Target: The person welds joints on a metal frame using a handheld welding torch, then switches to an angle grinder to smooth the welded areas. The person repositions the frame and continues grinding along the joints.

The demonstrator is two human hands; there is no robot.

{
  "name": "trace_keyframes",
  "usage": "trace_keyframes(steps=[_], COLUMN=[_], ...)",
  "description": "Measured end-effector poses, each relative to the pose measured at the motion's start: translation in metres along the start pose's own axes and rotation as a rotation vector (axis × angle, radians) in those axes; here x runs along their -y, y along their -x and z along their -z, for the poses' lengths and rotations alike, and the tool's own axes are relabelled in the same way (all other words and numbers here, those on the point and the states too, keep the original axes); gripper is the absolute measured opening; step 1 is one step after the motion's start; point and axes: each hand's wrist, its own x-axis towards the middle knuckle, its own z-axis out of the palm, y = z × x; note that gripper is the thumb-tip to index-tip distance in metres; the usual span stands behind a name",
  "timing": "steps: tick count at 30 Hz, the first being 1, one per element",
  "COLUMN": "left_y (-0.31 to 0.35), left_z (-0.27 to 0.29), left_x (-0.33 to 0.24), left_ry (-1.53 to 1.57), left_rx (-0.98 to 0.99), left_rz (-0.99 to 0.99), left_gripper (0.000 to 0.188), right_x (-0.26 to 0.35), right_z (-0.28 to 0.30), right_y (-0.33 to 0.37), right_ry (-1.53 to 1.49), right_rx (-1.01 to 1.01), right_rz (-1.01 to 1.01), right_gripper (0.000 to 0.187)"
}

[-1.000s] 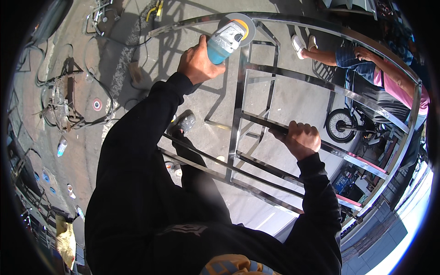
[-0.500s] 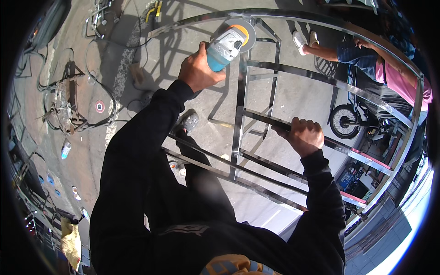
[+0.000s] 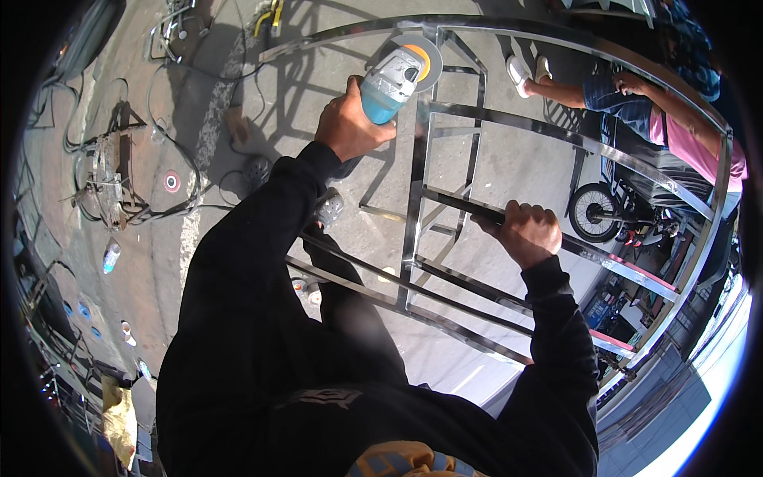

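Observation:
My left hand (image 3: pixel 350 126) is wrapped round the teal and silver body of an angle grinder (image 3: pixel 391 79). Its grey disc with an orange centre lies against or just over a joint near the top of a shiny metal frame (image 3: pixel 417 175); I cannot tell whether they touch. Lower right, my right hand (image 3: pixel 531 234) grips one of the frame's crossbars (image 3: pixel 469 208), thumb along the bar. Square tubes make up the frame, with a long curved-looking outer rail (image 3: pixel 548 36) at the far side. Both my sleeves are black.
A seated person in a pink shirt (image 3: pixel 691 139) is beyond the frame at right, near a motorcycle wheel (image 3: pixel 596 212). Cables (image 3: pixel 195 179) trail over the ground at left, round a rusty metal stand (image 3: pixel 111 179). A loose disc (image 3: pixel 172 181) and a bottle (image 3: pixel 110 257) lie there.
My left hand and the grinder have shifted very slightly, with the disc a little higher on the frame joint. My right hand keeps its place on the crossbar.

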Motion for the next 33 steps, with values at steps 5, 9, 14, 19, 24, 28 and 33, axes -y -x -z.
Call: trace_keyframes(steps=[5,9,14,19,24,28,33], left_y=[0.008,-0.025,-0.015,-0.016,0.006,0.025,0.041], left_z=[0.001,0.012,0.015,0.016,0.011,0.002,0.001], left_x=[-0.008,-0.006,-0.005,-0.001,-0.001,-0.003,-0.006], left_ry=[-0.131,-0.016,-0.149,-0.056,-0.163,-0.117,-0.118], left_rx=[0.022,-0.005,0.002,-0.015,0.058,0.059,0.057], left_rz=[0.042,0.010,-0.041,-0.043,-0.015,0.003,0.006], left_gripper=[0.081,0.078,0.066,0.072,0.075,0.073,0.066], right_x=[0.001,0.000,0.001,0.000,0.001,0.001,0.000], right_z=[0.000,0.001,0.001,0.001,0.002,0.002,0.003], right_y=[-0.001,-0.001,-0.001,0.000,-0.001,-0.001,-0.001], right_ry=[-0.006,0.019,0.022,0.007,-0.006,-0.014,0.001], right_rx=[-0.031,-0.020,0.000,-0.005,0.019,0.041,0.032], right_rz=[0.003,0.011,-0.008,-0.014,-0.017,-0.031,-0.015], right_gripper=[0.065,0.065,0.065,0.065,0.065,0.065,0.065])
